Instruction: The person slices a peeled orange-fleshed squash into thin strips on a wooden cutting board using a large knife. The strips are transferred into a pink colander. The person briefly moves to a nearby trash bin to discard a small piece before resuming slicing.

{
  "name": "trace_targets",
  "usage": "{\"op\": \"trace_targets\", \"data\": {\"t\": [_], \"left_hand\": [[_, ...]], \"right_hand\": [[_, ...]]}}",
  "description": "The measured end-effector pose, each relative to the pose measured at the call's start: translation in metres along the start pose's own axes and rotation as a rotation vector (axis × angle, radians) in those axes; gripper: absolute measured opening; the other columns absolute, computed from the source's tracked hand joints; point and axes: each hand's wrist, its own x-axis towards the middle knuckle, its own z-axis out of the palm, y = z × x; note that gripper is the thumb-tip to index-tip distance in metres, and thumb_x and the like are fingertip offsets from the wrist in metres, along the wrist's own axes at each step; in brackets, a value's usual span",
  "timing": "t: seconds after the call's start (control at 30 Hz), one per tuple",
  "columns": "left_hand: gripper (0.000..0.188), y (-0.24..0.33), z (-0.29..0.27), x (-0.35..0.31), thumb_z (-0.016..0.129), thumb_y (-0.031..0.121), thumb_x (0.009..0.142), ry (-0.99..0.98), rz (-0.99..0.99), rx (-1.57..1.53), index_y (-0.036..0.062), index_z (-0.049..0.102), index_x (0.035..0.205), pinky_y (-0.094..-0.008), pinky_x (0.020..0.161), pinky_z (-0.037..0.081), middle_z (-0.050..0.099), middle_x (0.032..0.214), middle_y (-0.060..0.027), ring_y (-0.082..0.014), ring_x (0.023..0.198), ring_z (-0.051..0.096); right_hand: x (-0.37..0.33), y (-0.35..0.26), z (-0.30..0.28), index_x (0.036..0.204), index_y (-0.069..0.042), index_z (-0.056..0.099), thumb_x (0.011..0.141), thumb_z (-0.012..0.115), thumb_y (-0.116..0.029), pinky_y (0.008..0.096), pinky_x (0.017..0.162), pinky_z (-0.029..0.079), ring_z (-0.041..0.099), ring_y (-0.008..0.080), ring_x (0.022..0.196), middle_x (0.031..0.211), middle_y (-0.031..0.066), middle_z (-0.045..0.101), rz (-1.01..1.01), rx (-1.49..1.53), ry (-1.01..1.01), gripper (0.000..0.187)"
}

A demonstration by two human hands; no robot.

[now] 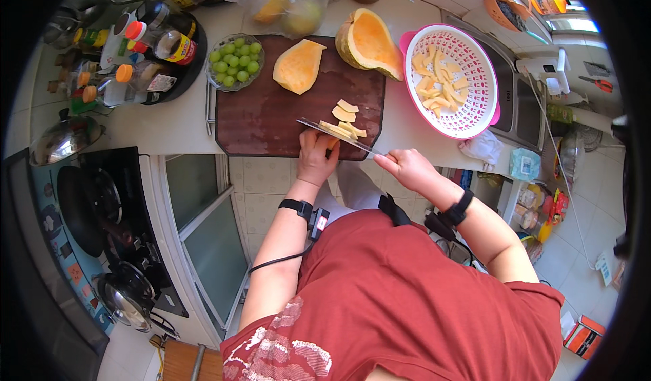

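My right hand point(412, 171) grips the handle of a kitchen knife point(363, 147), whose blade slants up and left across the near edge of the dark red cutting board point(247, 120). Close behind the blade, my left hand point(317, 158) has its fingers bent round a piece of pumpkin, which they mostly hide. Several pale orange pumpkin slices point(344, 114) lie on the board just beyond the blade; some touch it. A peeled pumpkin chunk point(298, 67) rests farther back on the board. At the board's far right corner sits a hollowed pumpkin half point(369, 42) with its rind on.
A white and pink colander point(489, 75) with pumpkin slices stands right of the board, beside the sink point(529, 109). Left are a glass bowl of green grapes point(234, 62), bottles on a black tray point(196, 62), and a stove point(152, 245). Plastic-bagged fruit point(288, 8) lies behind.
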Motion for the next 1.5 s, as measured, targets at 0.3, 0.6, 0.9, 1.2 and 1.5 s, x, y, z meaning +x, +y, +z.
{"op": "trace_targets", "data": {"t": [0.3, 0.6, 0.9, 1.2, 1.5], "left_hand": [[0.025, 0.000, -0.008, -0.004, 0.073, 0.005, 0.073, -0.004, 0.014, -0.032, 0.0045, 0.065, 0.097, -0.0426, 0.085, 0.047, 0.053, 0.110, -0.0168, -0.0362, 0.102, 0.051], [0.022, -0.004, -0.005, -0.007, 0.074, 0.005, 0.074, -0.004, -0.059, -0.066, 0.0041, 0.062, 0.093, -0.0448, 0.085, 0.046, 0.052, 0.107, -0.0174, -0.0373, 0.102, 0.051], [0.022, -0.002, -0.008, -0.007, 0.076, 0.004, 0.073, 0.023, -0.018, -0.040, 0.0043, 0.063, 0.092, -0.0421, 0.085, 0.047, 0.055, 0.108, -0.0150, -0.0352, 0.101, 0.052], [0.019, -0.007, -0.006, -0.004, 0.076, 0.007, 0.075, 0.029, -0.067, -0.046, 0.0035, 0.064, 0.089, -0.0433, 0.082, 0.047, 0.054, 0.103, -0.0147, -0.0354, 0.097, 0.052], [0.017, -0.006, -0.007, -0.004, 0.074, 0.004, 0.076, 0.072, -0.027, -0.069, 0.0039, 0.065, 0.091, -0.0431, 0.082, 0.047, 0.055, 0.104, -0.0144, -0.0355, 0.096, 0.052]], "right_hand": [[0.016, 0.006, 0.009, 0.088, -0.001, 0.070, 0.096, 0.050, -0.054, 0.0444, 0.074, 0.051, 0.066, 0.0372, 0.081, 0.081, 0.0214, 0.068, -0.039, 0.097, 0.005, 0.057], [-0.008, 0.003, 0.001, 0.084, 0.000, 0.068, 0.096, 0.050, -0.053, 0.0454, 0.072, 0.050, 0.065, 0.0368, 0.078, 0.077, 0.0201, 0.067, -0.036, 0.035, -0.034, 0.057], [0.024, 0.012, 0.019, 0.087, 0.001, 0.069, 0.096, 0.048, -0.056, 0.0440, 0.073, 0.051, 0.065, 0.0368, 0.077, 0.079, 0.0218, 0.067, -0.012, 0.188, 0.016, 0.061], [-0.014, 0.001, -0.002, 0.089, 0.001, 0.070, 0.095, 0.051, -0.054, 0.0437, 0.073, 0.051, 0.065, 0.0370, 0.079, 0.080, 0.0219, 0.067, -0.008, 0.088, -0.040, 0.059], [0.024, 0.002, 0.021, 0.092, 0.000, 0.071, 0.095, 0.051, -0.056, 0.0437, 0.077, 0.051, 0.067, 0.0366, 0.085, 0.085, 0.0222, 0.069, 0.017, 0.044, 0.006, 0.060]]}}
